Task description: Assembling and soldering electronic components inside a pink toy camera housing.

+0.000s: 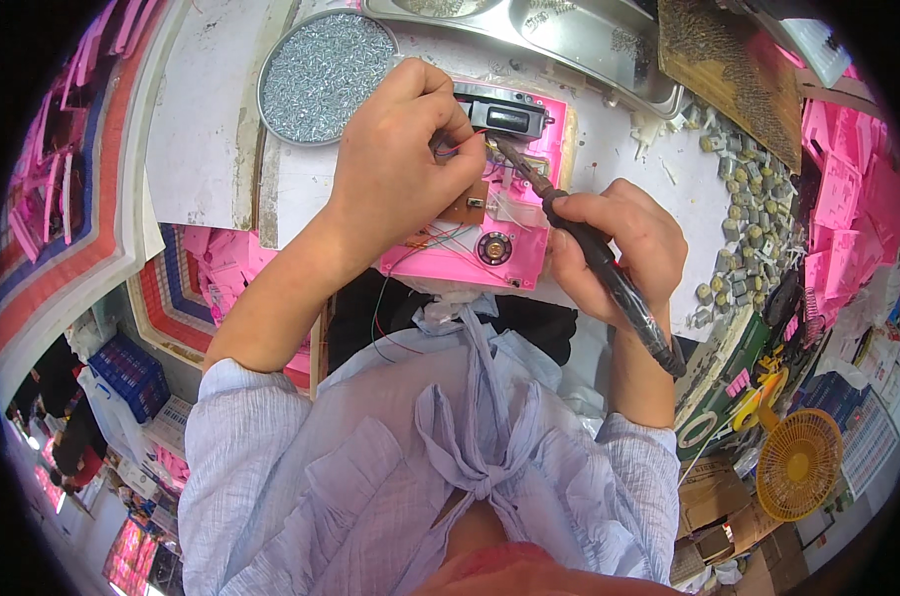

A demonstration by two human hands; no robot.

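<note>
A pink plastic housing (425,266) lies on the worktable in front of me, with a small round speaker (494,248), a brown circuit board (462,209) and a black rectangular part (507,120) on it. My left hand (395,159) pinches a thin red wire over the housing's middle; the fingers partly hide the wire. A black soldering iron (609,271) is gripped in my right hand (628,238), its metal tip close to my left fingertips. Whether the tip touches a joint I cannot tell. Loose thin wires (420,241) trail over the housing's near edge.
A round tray of small metal screws (328,74) stands at the far left. Metal trays (589,45) holding small parts lie at the back. Many small motors (743,209) are spread on the right, beside stacked pink pieces (847,194). A yellow basket-like item (797,464) sits lower right.
</note>
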